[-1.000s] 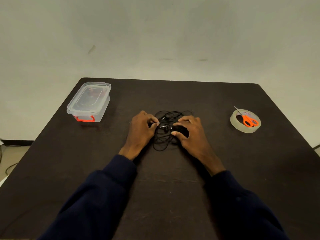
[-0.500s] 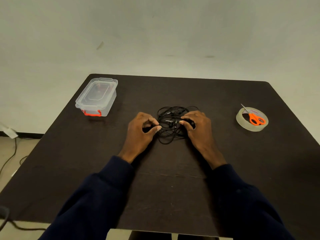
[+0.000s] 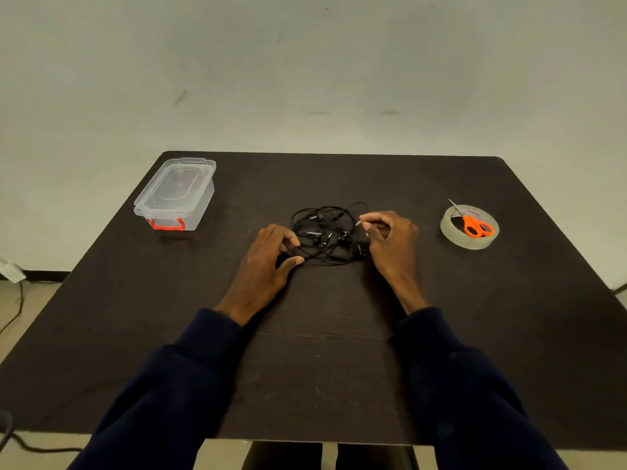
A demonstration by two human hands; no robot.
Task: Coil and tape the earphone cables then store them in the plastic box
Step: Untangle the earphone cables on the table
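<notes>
A tangled heap of black earphone cables lies in the middle of the dark table. My left hand rests at the heap's left edge, fingers curled round a strand. My right hand is at the heap's right edge and pinches a small metal plug end between thumb and forefinger. A clear plastic box with a shut lid and an orange-red latch stands at the far left. A roll of clear tape lies at the far right, with orange-handled scissors on top of it.
A pale wall rises behind the table. On the floor at the left lie cables and a white object. The table's near edge runs across the bottom of the view, under my dark sleeves.
My right hand has moved to the right, away from the middle of the heap, drawing a plug end out. My left hand stays at the heap's left side. The view has shifted.
</notes>
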